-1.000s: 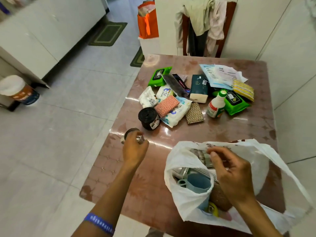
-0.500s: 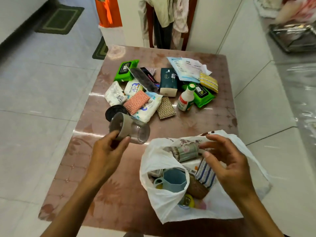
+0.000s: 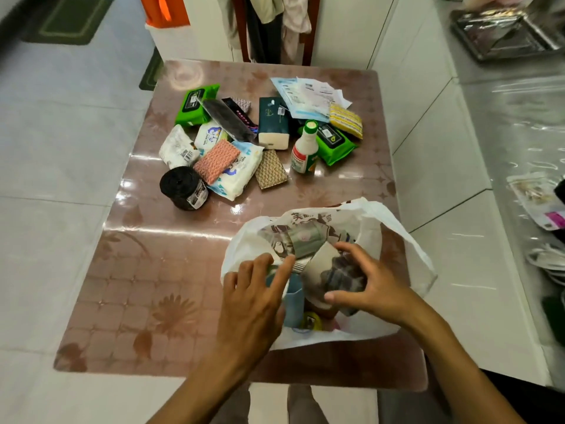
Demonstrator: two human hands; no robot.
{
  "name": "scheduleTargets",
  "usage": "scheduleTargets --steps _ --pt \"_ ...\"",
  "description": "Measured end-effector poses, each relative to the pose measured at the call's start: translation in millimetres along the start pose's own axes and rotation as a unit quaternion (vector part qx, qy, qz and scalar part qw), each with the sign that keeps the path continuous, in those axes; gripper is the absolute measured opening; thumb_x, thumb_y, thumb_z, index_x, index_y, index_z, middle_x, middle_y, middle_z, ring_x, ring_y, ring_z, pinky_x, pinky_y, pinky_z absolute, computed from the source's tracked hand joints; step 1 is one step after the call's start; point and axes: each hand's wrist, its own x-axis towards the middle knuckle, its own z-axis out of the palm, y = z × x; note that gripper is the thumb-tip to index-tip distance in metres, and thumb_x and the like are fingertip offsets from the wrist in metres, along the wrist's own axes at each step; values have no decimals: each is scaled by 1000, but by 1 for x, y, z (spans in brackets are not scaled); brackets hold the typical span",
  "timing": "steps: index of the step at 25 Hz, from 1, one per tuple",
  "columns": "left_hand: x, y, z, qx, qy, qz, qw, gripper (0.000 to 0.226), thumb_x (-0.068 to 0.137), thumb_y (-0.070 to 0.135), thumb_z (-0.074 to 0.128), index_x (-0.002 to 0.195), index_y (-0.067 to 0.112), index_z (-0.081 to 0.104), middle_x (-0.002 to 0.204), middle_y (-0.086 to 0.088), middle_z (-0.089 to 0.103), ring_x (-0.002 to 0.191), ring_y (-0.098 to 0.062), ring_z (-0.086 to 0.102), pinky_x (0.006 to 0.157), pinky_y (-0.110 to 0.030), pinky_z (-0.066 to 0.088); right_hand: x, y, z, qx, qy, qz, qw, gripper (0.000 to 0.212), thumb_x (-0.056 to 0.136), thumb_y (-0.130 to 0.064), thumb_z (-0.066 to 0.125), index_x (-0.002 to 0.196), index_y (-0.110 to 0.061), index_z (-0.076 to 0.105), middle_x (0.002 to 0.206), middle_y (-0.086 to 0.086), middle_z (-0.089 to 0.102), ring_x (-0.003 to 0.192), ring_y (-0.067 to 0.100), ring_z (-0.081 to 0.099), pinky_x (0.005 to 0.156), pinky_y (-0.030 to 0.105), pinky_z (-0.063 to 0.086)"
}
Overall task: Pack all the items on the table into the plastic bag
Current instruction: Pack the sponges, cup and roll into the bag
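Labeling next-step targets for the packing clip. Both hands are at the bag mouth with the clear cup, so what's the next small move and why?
Probably let the clear cup settle into the plastic bag and lift the left hand out toward the black roll. The right hand already grips the cup inside the bag mouth, the left hand's fingers lie straight beside it, and the roll is the nearest unpacked item.

Glossy pale floor tiles (image 3: 61,154) are gleaming below me. Clothes are hanging over a dark wooden chair (image 3: 269,29) beyond my brown patterned table (image 3: 146,295), and a green rectangular mat (image 3: 68,18) is lying far left.
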Motion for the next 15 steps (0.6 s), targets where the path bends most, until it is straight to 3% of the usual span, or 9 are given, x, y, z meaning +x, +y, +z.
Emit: scheduleTargets --steps 3,6,8,11,13,15 --pt "17 -22 3 13 51 -42 998 60 63 2 81 120 7 64 91 -17 71 69 -31 63 58 -41 52 12 11 16 -105 -64 -8 992 87 63 -56 79 133 -53 27 136 -7 49 114 12 53 92 25 50" --pt "23 -33 1 15 22 -51 998 55 71 28 77 121 13 60 90 -10 74 73 -30 66 69 -44 51 17 24 22 -199 -78 -36 976 86 63 -49 78 132 -47 27 136 -9 45 116 11 46 97 30 45" --pt "15 -29 8 53 -39 -52 996 63 74 50 68 128 18 56 100 -7 74 85 -30 66 79 -47 46 13 43 26 -311 -86 -21 946 82 70 -43 77 136 -42 29 143 -8 42 123 17 44 103 39 41" --pt "4 -23 23 98 -139 -83 982 88 73 66 63 146 27 33 134 -5 60 117 -30 55 98 -50 38 4 65 40 -401 -74 16 913 84 75 -40 75 144 -40 26 148 0 41 127 25 44 104 42 41" --pt "-1 -21 31 118 -182 -92 972 94 76 58 66 151 31 17 146 -4 47 127 -30 48 104 -48 37 2 69 47 -399 -58 14 915 83 77 -49 72 145 -37 26 150 -2 39 131 23 41 108 41 37" --pt "-2 -21 34 117 -193 -97 969 88 81 37 68 151 30 15 146 -4 49 124 -28 52 104 -44 42 -2 60 47 -396 -49 14 917 77 79 -55 67 144 -34 32 150 -4 38 134 21 37 111 39 32"
